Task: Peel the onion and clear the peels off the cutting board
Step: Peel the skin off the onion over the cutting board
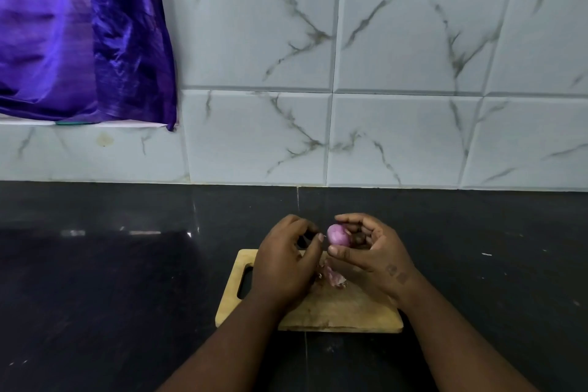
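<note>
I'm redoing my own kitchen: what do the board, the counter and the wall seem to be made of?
Board: pale wood by its look, matt, tan with faint grain.
Counter: dark stone, perhaps granite, polished; it reflects light streaks.
Wall: glossy tiles, likely ceramic, with marble-like veins; bevelled joints show.

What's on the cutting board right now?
A small pile of pinkish peels lies on the cutting board. The left hand covers the board's middle-left, so anything beneath it is hidden.
</note>
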{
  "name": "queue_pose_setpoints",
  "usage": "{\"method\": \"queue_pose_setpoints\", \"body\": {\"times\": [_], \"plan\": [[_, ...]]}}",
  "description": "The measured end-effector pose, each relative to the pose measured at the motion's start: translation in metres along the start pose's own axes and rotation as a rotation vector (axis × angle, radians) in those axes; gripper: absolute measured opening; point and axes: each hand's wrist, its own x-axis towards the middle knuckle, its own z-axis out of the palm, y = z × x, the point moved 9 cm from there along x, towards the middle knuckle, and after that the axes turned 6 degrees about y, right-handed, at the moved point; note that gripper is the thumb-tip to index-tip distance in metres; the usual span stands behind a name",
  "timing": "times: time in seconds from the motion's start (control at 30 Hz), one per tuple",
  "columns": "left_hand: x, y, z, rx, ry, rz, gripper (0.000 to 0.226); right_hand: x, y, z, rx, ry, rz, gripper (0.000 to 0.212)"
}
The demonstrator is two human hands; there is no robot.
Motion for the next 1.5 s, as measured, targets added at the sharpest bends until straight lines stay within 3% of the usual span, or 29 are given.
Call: {"method": "queue_pose_setpoints", "body": {"times": [0.3, 0.8, 1.1, 1.27, 1.5], "plan": [[-0.001, 0.009, 0.0, 0.041, -0.018, 0.058, 0.014, 0.0, -0.003, 0.002, -0.254, 0.01, -0.147, 0.051], [-0.001, 0.01, 0.001, 0.025, -0.018, 0.081, 0.017, -0.004, -0.014, 0.008, -0.275, -0.002, -0.266, 0.05], [-0.002, 0.01, 0.002, 0.037, -0.039, 0.065, 0.006, -0.01, -0.019, 0.012, -0.338, -0.01, -0.319, 0.042], [-0.004, 0.009, 0.012, 0.05, -0.119, 0.026, 0.012, -0.009, -0.024, 0.009, -0.35, 0.039, -0.351, 0.039], [-0.004, 0.018, 0.006, -0.027, -0.094, 0.092, 0.016, -0.007, -0.021, 0.01, -0.353, 0.024, -0.328, 0.04]]}}
